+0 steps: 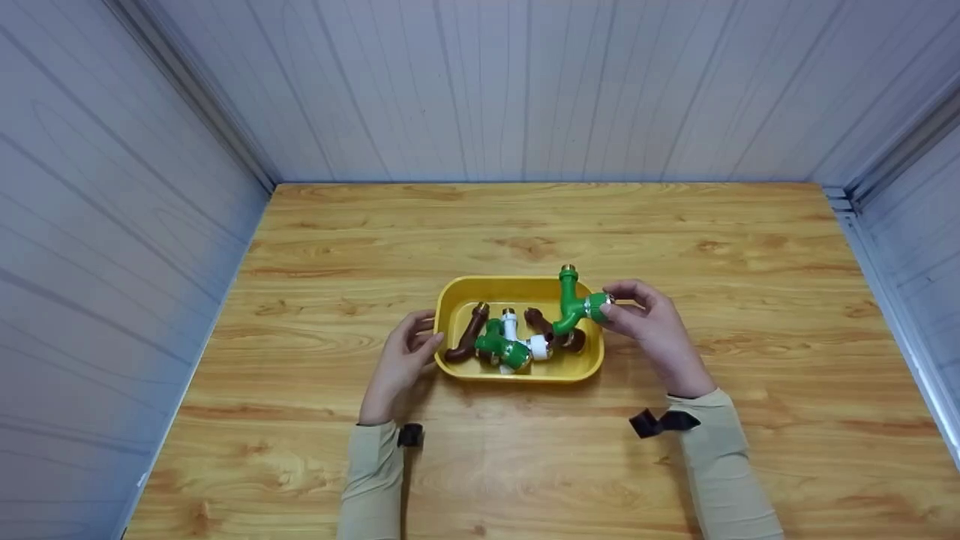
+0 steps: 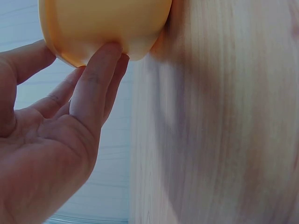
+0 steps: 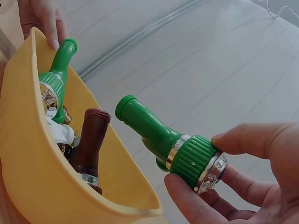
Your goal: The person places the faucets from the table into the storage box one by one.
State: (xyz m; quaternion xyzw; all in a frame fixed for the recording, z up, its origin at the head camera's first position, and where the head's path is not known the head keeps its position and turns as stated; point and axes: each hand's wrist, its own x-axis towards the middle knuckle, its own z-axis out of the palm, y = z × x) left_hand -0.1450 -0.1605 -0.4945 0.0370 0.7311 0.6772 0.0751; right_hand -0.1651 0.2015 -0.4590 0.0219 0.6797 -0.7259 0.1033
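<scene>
My right hand (image 1: 651,326) pinches the round knob of a green tap (image 1: 571,304) between thumb and fingers. This tap hangs over the right end of a yellow plastic tub (image 1: 517,377), its brass-threaded end pointing away from me. In the right wrist view the held tap (image 3: 154,133) is apart from the tub's wall. At the tub's left end, my left hand (image 1: 401,360) grips the rim, its fingers (image 2: 96,74) against the outer wall. Inside the tub lie another green tap (image 1: 504,349), a white tap (image 1: 538,347) and brown taps (image 1: 469,334), partly overlapping.
The tub stands on a wood-grain table (image 1: 337,247). Pale panelled walls (image 1: 487,90) rise behind the table and along both sides. Black straps (image 1: 664,422) sit at both wrists.
</scene>
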